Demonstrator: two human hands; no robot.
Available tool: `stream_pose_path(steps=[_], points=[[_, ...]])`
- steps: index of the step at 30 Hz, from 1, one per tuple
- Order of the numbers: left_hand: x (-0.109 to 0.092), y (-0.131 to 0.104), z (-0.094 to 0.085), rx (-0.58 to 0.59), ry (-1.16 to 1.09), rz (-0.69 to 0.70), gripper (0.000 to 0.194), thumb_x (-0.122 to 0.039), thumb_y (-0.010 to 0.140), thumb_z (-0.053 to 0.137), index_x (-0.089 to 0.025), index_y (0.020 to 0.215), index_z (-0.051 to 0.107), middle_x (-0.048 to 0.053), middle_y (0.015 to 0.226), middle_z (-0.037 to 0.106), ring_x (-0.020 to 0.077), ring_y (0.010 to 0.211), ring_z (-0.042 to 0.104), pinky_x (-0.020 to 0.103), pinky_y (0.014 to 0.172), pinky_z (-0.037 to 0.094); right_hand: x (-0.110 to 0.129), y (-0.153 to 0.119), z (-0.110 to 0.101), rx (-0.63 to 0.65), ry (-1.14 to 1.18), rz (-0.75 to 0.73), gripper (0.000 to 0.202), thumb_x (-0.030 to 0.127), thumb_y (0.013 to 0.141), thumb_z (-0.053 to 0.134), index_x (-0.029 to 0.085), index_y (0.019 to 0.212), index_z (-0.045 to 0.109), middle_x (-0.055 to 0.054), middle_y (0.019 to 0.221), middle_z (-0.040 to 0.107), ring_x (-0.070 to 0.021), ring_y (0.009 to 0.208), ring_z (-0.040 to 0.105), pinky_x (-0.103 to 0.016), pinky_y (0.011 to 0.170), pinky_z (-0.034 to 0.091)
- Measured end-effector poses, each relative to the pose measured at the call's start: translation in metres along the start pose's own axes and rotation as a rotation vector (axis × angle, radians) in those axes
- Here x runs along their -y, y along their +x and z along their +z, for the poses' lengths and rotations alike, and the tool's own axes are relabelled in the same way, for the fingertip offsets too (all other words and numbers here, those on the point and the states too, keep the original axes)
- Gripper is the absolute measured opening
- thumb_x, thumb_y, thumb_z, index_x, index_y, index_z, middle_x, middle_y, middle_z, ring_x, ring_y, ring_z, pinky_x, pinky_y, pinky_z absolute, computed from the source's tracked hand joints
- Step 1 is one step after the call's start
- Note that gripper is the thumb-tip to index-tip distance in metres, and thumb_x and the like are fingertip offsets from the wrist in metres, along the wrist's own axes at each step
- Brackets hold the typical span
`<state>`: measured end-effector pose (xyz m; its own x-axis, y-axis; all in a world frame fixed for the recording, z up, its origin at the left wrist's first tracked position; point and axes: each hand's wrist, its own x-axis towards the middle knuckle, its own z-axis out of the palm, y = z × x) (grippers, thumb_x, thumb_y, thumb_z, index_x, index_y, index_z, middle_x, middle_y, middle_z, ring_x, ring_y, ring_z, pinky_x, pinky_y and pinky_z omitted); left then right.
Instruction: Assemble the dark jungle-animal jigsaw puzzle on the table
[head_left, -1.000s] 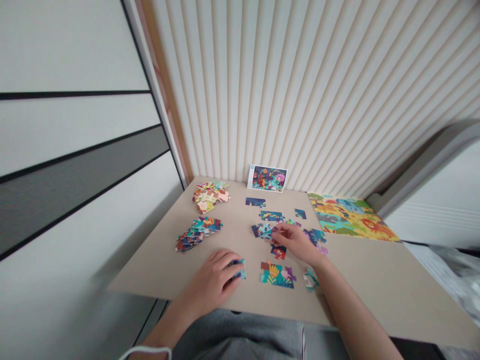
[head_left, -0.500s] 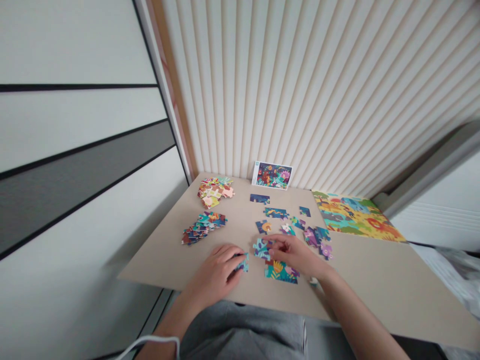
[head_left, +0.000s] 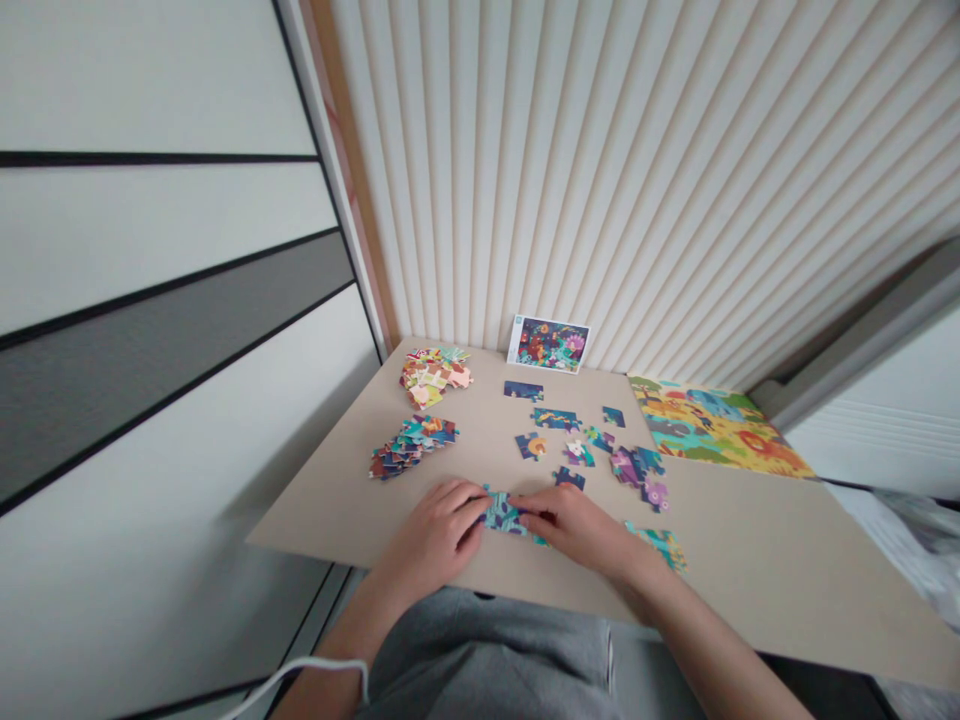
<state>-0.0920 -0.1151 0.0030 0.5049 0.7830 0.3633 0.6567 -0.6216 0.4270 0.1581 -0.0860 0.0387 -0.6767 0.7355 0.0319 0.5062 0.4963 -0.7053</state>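
Observation:
Between my two hands, near the table's front edge, lie light-blue puzzle pieces (head_left: 504,512) that touch one another. My left hand (head_left: 442,530) has its fingers closed on their left end. From the right, my right hand (head_left: 574,525) pinches their other end, its fingertips over part of them. Just behind my right hand is a dark blue piece (head_left: 570,478). Beyond it sit a piece with an orange shape (head_left: 531,446), a piece with a white figure (head_left: 579,453) and a joined dark blue strip (head_left: 555,418). A teal joined section (head_left: 660,546) shows past my right wrist.
Two heaps of pieces, one dark (head_left: 412,447) and one light-coloured (head_left: 431,377), are at the left. A picture card (head_left: 549,344) leans on the pleated curtain. Purple pieces (head_left: 637,470) and a yellow animal puzzle (head_left: 712,425) are at the right. A white cable crosses my left forearm.
My right hand has moved slightly left, and the light-blue pieces, apart before, now touch. A dark blue piece shows behind my right hand. Teal pieces show farther right than before.

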Motion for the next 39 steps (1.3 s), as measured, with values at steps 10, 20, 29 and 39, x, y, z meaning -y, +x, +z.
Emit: stream_pose_path(steps=[10, 20, 29, 39], points=[[-0.002, 0.000, -0.004, 0.027, 0.047, 0.075, 0.026, -0.015, 0.094, 0.059, -0.027, 0.114, 0.071, 0.007, 0.112, 0.066, 0.0244, 0.113, 0.055, 0.045, 0.100, 0.048, 0.005, -0.002, 0.015, -0.117, -0.544, 0.000, 0.025, 0.032, 0.100, 0.056, 0.025, 0.119, 0.071, -0.006, 0.080, 0.073, -0.0198, 0.075, 0.067, -0.030, 0.076, 0.045], [-0.007, -0.001, -0.003, -0.014, 0.058, 0.095, 0.026, -0.019, 0.094, 0.058, -0.025, 0.117, 0.069, 0.007, 0.115, 0.066, 0.0253, 0.114, 0.056, 0.046, 0.102, 0.046, -0.023, -0.072, 0.014, -0.411, -0.398, 0.099, 0.032, 0.034, 0.096, 0.061, 0.030, 0.127, 0.068, -0.011, 0.122, 0.067, -0.0294, 0.113, 0.061, -0.046, 0.094, 0.051], [-0.007, -0.002, -0.003, 0.040, 0.052, 0.165, 0.023, -0.019, 0.095, 0.058, -0.024, 0.113, 0.070, 0.006, 0.111, 0.069, 0.0235, 0.109, 0.059, 0.045, 0.101, 0.047, -0.026, -0.078, 0.023, -0.398, -0.436, 0.071, 0.035, 0.033, 0.093, 0.066, 0.033, 0.128, 0.068, -0.009, 0.133, 0.065, -0.0306, 0.124, 0.057, -0.051, 0.100, 0.049], [-0.006, -0.001, -0.003, 0.063, 0.039, 0.187, 0.023, -0.019, 0.096, 0.056, -0.023, 0.114, 0.069, 0.005, 0.110, 0.070, 0.0230, 0.108, 0.059, 0.044, 0.101, 0.046, -0.026, -0.081, 0.023, -0.386, -0.433, 0.065, 0.028, 0.032, 0.096, 0.064, 0.033, 0.123, 0.070, -0.009, 0.128, 0.066, -0.0302, 0.120, 0.058, -0.050, 0.098, 0.049]])
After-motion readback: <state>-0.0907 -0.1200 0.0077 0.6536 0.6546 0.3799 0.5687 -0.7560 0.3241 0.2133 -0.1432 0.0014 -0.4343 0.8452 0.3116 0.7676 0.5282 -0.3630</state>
